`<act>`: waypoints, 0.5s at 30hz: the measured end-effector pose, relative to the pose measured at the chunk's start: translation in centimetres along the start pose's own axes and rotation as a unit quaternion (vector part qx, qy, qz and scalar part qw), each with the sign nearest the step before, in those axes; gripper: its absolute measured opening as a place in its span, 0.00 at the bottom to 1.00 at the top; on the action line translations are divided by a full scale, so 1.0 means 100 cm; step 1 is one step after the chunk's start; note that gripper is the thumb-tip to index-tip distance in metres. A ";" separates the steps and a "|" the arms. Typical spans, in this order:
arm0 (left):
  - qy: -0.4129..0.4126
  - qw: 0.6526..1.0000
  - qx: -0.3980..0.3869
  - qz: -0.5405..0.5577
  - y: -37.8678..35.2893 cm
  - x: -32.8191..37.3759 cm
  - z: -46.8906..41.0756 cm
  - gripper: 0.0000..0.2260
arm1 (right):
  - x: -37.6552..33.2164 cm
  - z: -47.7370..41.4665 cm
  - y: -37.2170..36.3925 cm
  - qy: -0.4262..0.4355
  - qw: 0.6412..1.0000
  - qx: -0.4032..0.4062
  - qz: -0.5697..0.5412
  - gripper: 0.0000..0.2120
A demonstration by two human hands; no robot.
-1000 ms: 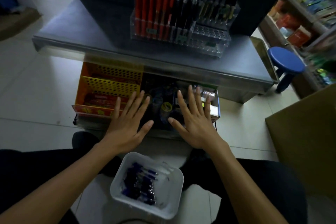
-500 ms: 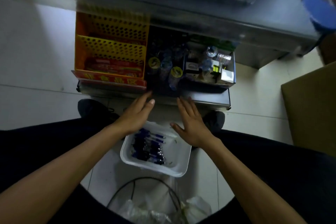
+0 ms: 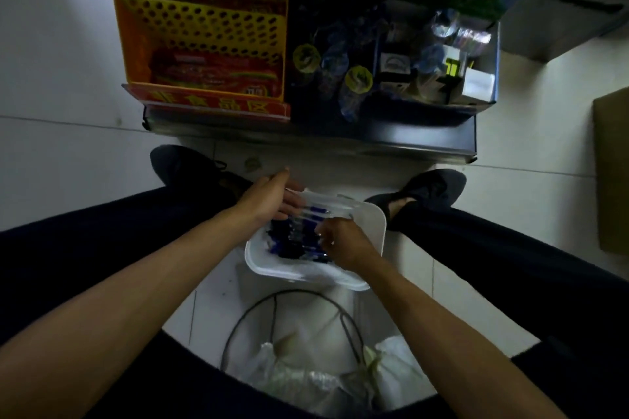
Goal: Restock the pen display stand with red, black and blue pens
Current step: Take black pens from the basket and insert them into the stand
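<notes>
Upper left: orange perforated basket (image 3: 204, 27) on low shelf. Left hand (image 3: 269, 201) at tub's left corner, fingers mostly straight over pens; grip blurred, cannot tell. Blue pens (image 3: 299, 236) piled in white tub (image 3: 306, 275) between the legs. Right hand (image 3: 343, 243) with fingers curled tight round a few pens. Upper right: dark tray (image 3: 425, 117) of small goods.

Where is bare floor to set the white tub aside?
Bare tiles: left of the orange rack and left shoe; right, between right shoe and cardboard box. Crowded: shelf, and between the feet, where the tub of blue pens sits.
</notes>
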State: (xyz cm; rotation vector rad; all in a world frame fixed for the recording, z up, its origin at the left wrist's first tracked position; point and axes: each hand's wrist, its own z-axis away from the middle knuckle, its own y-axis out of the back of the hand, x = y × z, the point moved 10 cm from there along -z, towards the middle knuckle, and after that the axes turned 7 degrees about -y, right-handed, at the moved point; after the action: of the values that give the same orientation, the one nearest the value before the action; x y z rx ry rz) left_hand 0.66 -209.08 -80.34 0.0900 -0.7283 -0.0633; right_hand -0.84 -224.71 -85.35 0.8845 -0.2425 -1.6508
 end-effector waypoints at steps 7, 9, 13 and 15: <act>0.042 0.999 -0.028 -0.001 -0.008 -0.008 0.004 0.22 | 0.030 -0.031 -0.062 -0.132 0.987 -0.011 -0.092 0.10; 0.036 0.999 -0.034 0.003 -0.009 -0.007 0.006 0.22 | 0.041 -0.042 -0.069 -0.158 0.984 0.010 -0.084 0.11; 0.039 0.998 -0.037 0.013 -0.005 -0.014 0.008 0.22 | 0.052 -0.061 -0.078 -0.154 0.987 -0.010 -0.051 0.20; 0.049 0.998 -0.038 0.014 -0.003 -0.017 0.009 0.23 | 0.040 -0.059 -0.070 -0.143 0.989 -0.031 -0.003 0.19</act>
State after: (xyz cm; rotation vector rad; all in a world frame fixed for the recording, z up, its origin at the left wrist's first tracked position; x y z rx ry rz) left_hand -1.24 -209.32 -80.83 0.0093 -0.6287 -0.0593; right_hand -2.31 -224.55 -95.26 0.6008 -0.3825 -1.7803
